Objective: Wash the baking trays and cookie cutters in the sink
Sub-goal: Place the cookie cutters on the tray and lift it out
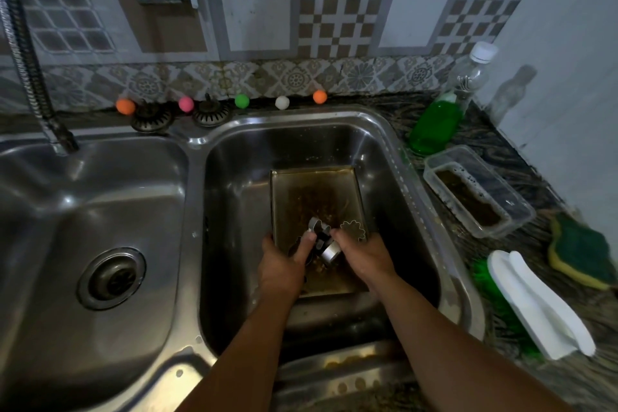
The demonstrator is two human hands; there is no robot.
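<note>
Currently both hands work over the dirty baking tray [317,197] in the right sink basin [234,177]. Left hand [284,264] and right hand [363,252] pinch cookie cutters [322,239]. Advice: lift cutters clear, scrub each separately.

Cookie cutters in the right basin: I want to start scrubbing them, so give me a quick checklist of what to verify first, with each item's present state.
1. Cutters in hand: ok. The left hand and right hand both hold cookie cutters over the baking tray.
2. Tray inside the right basin: ok.
3. Tray clean: not ok, brown residue covers it.
4. Water running: not ok, none visible from the hose.
5. Sponge within reach: ok, on the counter to the right.
6. Green dish soap at hand: ok.
</note>
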